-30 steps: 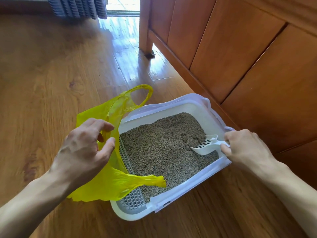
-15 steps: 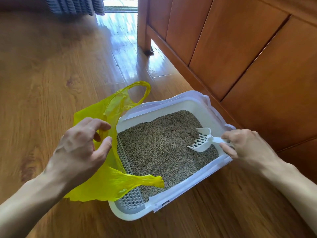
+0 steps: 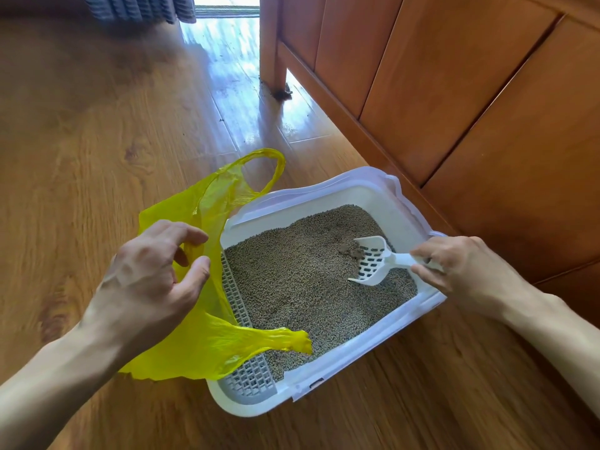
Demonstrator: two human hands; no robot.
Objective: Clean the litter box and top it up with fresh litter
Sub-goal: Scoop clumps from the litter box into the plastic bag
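A white litter box (image 3: 328, 190) sits on the wooden floor, filled with grey-brown litter (image 3: 292, 280). My right hand (image 3: 454, 264) grips the handle of a white slotted scoop (image 3: 371, 264), whose blade is tilted in the litter at the box's right side, against a brown clump (image 3: 352, 251). My left hand (image 3: 152, 274) holds the edge of a yellow plastic bag (image 3: 201, 345) at the box's left side. One bag handle drapes over the litter near the front grid step (image 3: 250, 375).
A wooden cabinet (image 3: 454, 92) stands close behind and to the right of the box, with its leg (image 3: 272, 60) further back. Wooden floor (image 3: 97, 125) stretches to the left. A grey curtain (image 3: 139, 8) hangs at the top.
The scoop has pushed forward and tilted up on edge, its blade now against the brown clump. My left hand has stayed on the bag.
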